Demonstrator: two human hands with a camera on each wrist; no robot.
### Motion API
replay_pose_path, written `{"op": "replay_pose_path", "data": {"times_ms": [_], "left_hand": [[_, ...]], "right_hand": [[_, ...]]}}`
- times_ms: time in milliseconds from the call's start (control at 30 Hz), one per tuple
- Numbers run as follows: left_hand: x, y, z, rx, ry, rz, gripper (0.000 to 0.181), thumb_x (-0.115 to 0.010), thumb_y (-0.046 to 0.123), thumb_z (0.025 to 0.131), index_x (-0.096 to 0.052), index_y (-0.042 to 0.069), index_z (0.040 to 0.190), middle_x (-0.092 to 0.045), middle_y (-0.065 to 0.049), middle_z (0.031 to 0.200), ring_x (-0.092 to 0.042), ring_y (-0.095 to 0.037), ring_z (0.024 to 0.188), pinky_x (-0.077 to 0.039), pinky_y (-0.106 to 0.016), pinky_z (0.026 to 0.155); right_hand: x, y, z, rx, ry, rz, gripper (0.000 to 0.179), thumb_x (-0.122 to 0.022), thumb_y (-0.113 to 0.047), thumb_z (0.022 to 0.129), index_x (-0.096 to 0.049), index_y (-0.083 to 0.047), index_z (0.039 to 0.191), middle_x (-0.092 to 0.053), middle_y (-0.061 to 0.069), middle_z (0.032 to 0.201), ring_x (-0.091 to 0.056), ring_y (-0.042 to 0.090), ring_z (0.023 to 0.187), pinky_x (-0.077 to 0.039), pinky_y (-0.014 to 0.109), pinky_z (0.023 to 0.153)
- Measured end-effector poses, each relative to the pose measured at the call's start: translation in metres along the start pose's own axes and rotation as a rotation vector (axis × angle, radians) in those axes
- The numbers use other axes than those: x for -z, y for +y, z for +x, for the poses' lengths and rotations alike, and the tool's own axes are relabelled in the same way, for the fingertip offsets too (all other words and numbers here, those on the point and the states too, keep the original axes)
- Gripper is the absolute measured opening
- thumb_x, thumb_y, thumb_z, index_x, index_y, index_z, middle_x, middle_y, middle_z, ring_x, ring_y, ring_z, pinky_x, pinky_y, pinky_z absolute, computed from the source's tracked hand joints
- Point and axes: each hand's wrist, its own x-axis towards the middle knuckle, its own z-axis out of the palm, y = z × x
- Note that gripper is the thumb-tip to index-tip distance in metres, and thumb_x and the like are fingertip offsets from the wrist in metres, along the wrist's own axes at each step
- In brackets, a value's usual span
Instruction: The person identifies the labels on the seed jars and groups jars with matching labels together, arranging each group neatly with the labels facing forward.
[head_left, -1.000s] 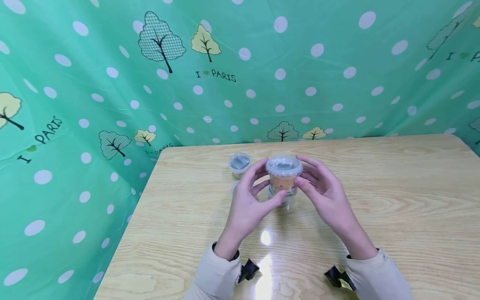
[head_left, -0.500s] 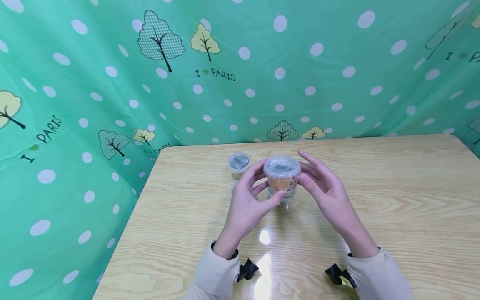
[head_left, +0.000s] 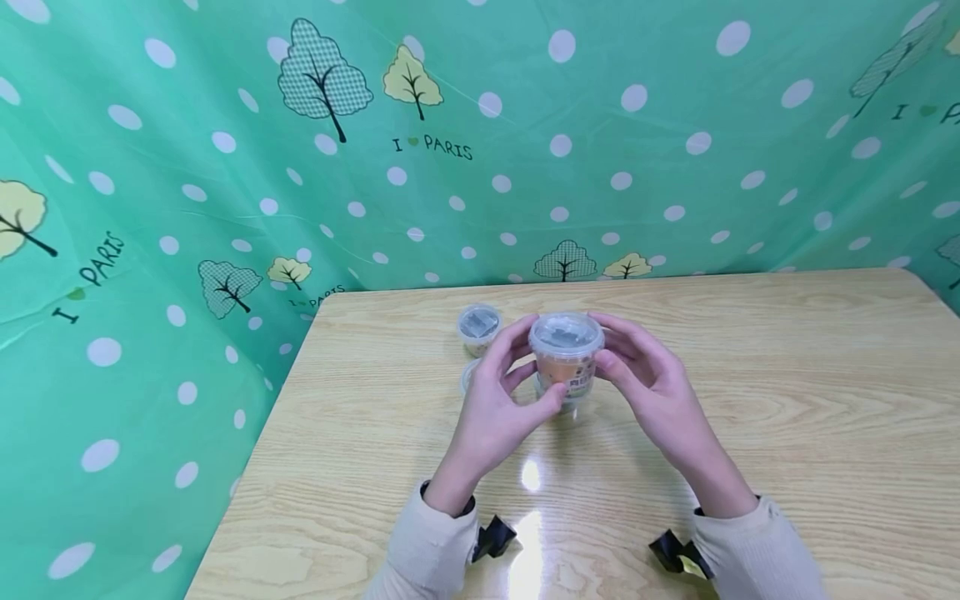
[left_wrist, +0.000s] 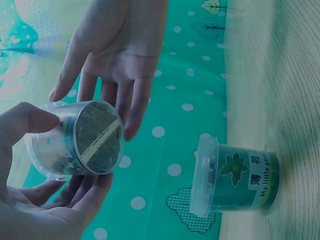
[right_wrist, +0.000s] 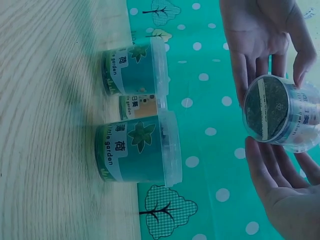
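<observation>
A clear lidded plastic cup with an orange label is held up above the table between both hands. My left hand grips its left side, thumb in front and fingers behind. On the right side, my right hand holds it with the thumb near the front and the fingers round the back. In the left wrist view the cup's base shows dark contents and a pale strip. The lid is on. Both wrist views show the cup tipped, its base toward the cameras.
More lidded cups stand on the wooden table: two with green leaf labels and an orange-labelled cup between them. A polka-dot green cloth hangs behind. Black straps hang at the cuffs.
The held cup has turned between the hands, so its label shows a different side. My right fingers lifted off half a second ago and lie against the cup again. My left hand has stayed put.
</observation>
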Motion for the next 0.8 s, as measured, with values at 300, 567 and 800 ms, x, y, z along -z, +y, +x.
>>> {"op": "replay_pose_path", "data": {"times_ms": [300, 567, 800], "left_hand": [[0.001, 0.0014, -0.0024, 0.022, 0.024, -0.03, 0.075, -0.075, 0.006, 0.084, -0.034, 0.007, 0.147, -0.053, -0.012, 0.138, -0.051, -0.022, 0.129, -0.048, -0.032, 0.108], [-0.0004, 0.0001, -0.0007, 0.03, 0.062, -0.041, 0.061, -0.075, 0.026, 0.09, -0.045, 0.007, 0.14, -0.057, -0.011, 0.133, -0.056, -0.02, 0.123, -0.049, -0.03, 0.106], [0.0006, -0.001, 0.001, 0.005, 0.086, 0.013, 0.055, -0.072, 0.021, 0.092, -0.051, 0.009, 0.141, -0.055, -0.008, 0.132, -0.057, -0.02, 0.121, -0.051, -0.031, 0.104]], "right_hand": [[-0.0042, -0.0018, -0.0001, -0.023, 0.039, -0.013, 0.043, -0.059, -0.009, 0.1, -0.051, -0.009, 0.142, -0.057, 0.012, 0.136, -0.058, 0.016, 0.121, -0.05, 0.019, 0.1], [-0.0075, -0.0014, -0.0001, -0.029, 0.059, 0.019, 0.044, -0.061, -0.007, 0.098, -0.051, -0.007, 0.141, -0.058, 0.012, 0.133, -0.06, 0.016, 0.117, -0.051, 0.019, 0.099], [-0.0077, 0.0021, 0.003, -0.044, 0.046, 0.006, 0.05, -0.062, -0.008, 0.097, -0.047, -0.008, 0.144, -0.057, 0.013, 0.133, -0.059, 0.016, 0.117, -0.052, 0.019, 0.098]]}}
